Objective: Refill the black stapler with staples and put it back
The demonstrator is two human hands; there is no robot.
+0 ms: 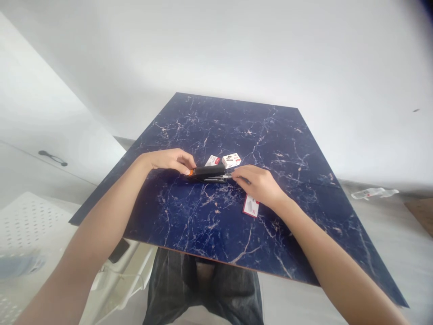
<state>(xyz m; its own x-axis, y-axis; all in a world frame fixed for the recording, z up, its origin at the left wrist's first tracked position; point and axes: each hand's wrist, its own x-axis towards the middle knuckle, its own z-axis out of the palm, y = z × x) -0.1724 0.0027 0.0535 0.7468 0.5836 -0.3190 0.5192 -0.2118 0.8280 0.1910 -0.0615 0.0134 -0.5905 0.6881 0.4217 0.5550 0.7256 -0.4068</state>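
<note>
A black stapler point(210, 170) with an orange part at its left end lies across the middle of the dark blue marbled table point(216, 225). My left hand point(171, 160) is closed on that orange end, thumb and fingers pinching it. At the opposite end, my right hand point(259, 181) pinches a small silver metal strip point(228, 175) that sticks out from the stapler's front. Whether the strip is staples or part of the stapler, I cannot tell. Just behind the stapler are a small white box point(232, 160) with a stapler picture and a red-and-white packet point(213, 160).
Below my right wrist lies another red-and-white packet point(251, 206). A plastic bottle point(374, 193) is on the floor at right. To the left stand a white cabinet with a dark handle point(53, 158) and a perforated white chair point(30, 221). A phone-like dark object point(119, 251) sits below the table's edge.
</note>
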